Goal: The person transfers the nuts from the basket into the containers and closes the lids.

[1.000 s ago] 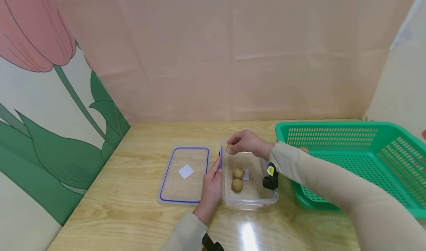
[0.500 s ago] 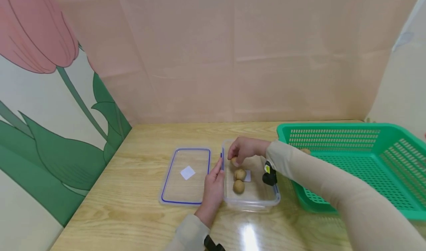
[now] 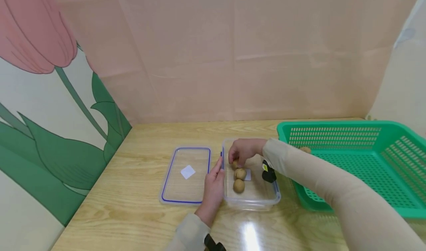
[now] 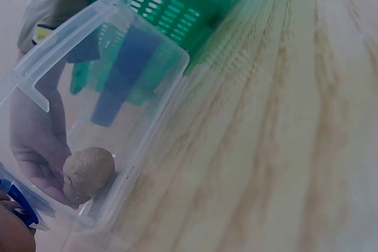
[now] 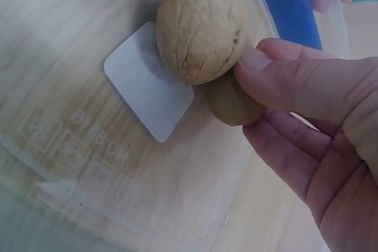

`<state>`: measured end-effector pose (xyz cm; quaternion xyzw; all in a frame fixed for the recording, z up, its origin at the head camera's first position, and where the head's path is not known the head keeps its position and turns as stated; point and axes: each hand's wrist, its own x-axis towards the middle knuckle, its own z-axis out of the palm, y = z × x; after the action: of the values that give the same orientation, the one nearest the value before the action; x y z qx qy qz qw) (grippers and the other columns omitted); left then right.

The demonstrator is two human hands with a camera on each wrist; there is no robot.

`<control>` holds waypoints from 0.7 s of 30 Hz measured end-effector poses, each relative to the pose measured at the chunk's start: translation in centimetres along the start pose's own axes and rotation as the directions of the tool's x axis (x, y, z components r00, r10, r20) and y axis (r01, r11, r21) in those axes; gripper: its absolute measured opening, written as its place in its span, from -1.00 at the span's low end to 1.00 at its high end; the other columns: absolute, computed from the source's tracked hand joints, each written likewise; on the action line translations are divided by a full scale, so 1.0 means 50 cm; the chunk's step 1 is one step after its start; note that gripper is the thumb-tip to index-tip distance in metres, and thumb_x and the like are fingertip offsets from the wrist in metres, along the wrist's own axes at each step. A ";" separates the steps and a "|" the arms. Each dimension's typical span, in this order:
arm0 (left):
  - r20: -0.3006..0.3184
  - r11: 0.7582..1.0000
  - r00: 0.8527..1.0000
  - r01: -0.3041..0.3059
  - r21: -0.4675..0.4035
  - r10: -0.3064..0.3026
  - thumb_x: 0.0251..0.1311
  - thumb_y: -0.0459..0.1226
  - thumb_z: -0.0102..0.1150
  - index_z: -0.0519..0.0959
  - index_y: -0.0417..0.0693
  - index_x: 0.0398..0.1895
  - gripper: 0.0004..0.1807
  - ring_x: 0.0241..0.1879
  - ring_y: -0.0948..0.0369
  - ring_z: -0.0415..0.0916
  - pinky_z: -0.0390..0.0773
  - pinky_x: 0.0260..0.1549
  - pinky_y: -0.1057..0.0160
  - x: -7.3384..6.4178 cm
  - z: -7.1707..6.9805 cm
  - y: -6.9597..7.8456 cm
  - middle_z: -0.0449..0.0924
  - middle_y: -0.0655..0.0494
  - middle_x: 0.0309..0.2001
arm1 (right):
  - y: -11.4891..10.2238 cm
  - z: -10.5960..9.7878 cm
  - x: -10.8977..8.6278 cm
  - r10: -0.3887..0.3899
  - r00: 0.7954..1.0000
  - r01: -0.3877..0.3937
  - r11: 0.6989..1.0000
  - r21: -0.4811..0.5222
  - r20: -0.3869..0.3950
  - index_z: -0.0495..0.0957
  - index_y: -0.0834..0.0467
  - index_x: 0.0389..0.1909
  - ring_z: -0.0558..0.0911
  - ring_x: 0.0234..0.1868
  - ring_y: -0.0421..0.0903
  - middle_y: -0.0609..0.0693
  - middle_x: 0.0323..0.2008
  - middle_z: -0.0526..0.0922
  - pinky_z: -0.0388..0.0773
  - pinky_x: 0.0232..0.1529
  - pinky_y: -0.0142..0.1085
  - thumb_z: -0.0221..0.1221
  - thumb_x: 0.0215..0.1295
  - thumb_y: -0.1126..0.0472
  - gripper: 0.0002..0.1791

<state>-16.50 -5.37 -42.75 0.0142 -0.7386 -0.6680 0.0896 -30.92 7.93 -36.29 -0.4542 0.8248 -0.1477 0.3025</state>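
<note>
Inside the clear plastic container [image 3: 256, 198], my right hand [image 3: 245, 150] pinches a walnut [image 5: 233, 101] low against the bottom, near the far left corner. Two more walnuts line up toward the near side: a middle walnut [image 3: 240, 173] touching or nearly touching the held one, and a near walnut [image 3: 238, 186]. A white square label [image 5: 147, 84] shows beneath the container's bottom. My left hand [image 3: 213, 188] rests along the container's left outer wall, fingers mostly straight. Only a bit of that hand shows in the left wrist view, beside a blue-edged latch [image 4: 20, 202].
Left of the container lies its clear lid [image 3: 186, 201] with a blue seal and a white label. A green perforated basket [image 3: 332, 125] stands at the right, a walnut [image 3: 304, 149] partly visible in it behind my right sleeve. A pink-covered wall [image 3: 233, 58] rises behind the table.
My right hand has lowered the walnut from over the far left rim down into the container, bringing it beside the other two. The left hand stays at the wall.
</note>
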 end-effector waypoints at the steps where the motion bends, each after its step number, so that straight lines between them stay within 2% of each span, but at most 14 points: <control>1: -0.002 1.000 1.000 -0.002 -0.002 0.002 0.32 -0.38 -0.18 0.24 -0.16 0.32 -0.52 0.34 0.01 0.11 0.12 0.33 0.00 0.001 0.001 0.000 0.21 -0.06 0.33 | 0.001 -0.001 0.000 -0.011 1.000 0.011 1.000 -0.009 0.003 0.62 0.24 -0.29 0.50 -0.31 -0.27 -0.05 -0.35 0.65 0.50 -0.11 -0.44 0.29 -0.10 0.47 -0.73; 3: -0.006 1.000 1.000 -0.005 -0.008 0.005 0.31 -0.39 -0.18 0.25 -0.17 0.31 -0.52 0.34 0.01 0.11 0.12 0.33 0.01 0.002 0.002 -0.001 0.21 -0.06 0.33 | 0.002 -0.002 0.001 -0.030 1.000 0.030 0.999 -0.026 0.008 0.63 0.24 -0.29 0.51 -0.30 -0.28 -0.05 -0.34 0.67 0.50 -0.09 -0.43 0.29 -0.10 0.46 -0.74; 7: -0.005 1.000 1.000 -0.003 -0.025 0.003 0.31 -0.39 -0.18 0.25 -0.17 0.31 -0.52 0.34 0.01 0.10 0.11 0.33 0.01 0.002 0.003 -0.002 0.21 -0.07 0.33 | 0.001 -0.005 -0.003 -0.008 1.000 0.007 1.000 -0.020 -0.009 0.63 0.21 -0.29 0.56 -0.23 -0.24 -0.05 -0.28 0.68 0.53 -0.03 -0.37 0.30 -0.09 0.44 -0.74; 15: 0.007 0.999 1.000 -0.008 -0.032 0.009 0.32 -0.39 -0.19 0.24 -0.19 0.31 -0.53 0.34 -0.01 0.10 0.10 0.33 0.00 0.001 0.005 -0.003 0.20 -0.06 0.33 | 0.006 -0.029 -0.053 0.087 0.985 -0.076 0.994 0.082 -0.146 0.61 0.25 -0.16 0.59 -0.03 -0.04 0.07 -0.11 0.66 0.57 0.03 -0.22 0.29 -0.02 0.42 -0.68; 21: 0.001 1.000 1.000 0.001 -0.022 -0.001 0.33 -0.38 -0.19 0.24 -0.14 0.32 -0.53 0.34 0.00 0.11 0.09 0.33 0.01 0.001 0.003 -0.001 0.20 -0.06 0.33 | 0.009 -0.061 -0.107 0.064 0.965 -0.020 0.985 0.174 -0.253 0.57 0.26 -0.06 0.55 0.03 0.09 0.20 -0.01 0.59 0.57 0.02 -0.15 0.24 0.10 0.37 -0.67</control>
<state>-16.60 -5.24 -42.82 0.0131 -0.7314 -0.6760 0.0892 -30.97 12.55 -32.22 -0.3861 0.8511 -0.2686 0.2335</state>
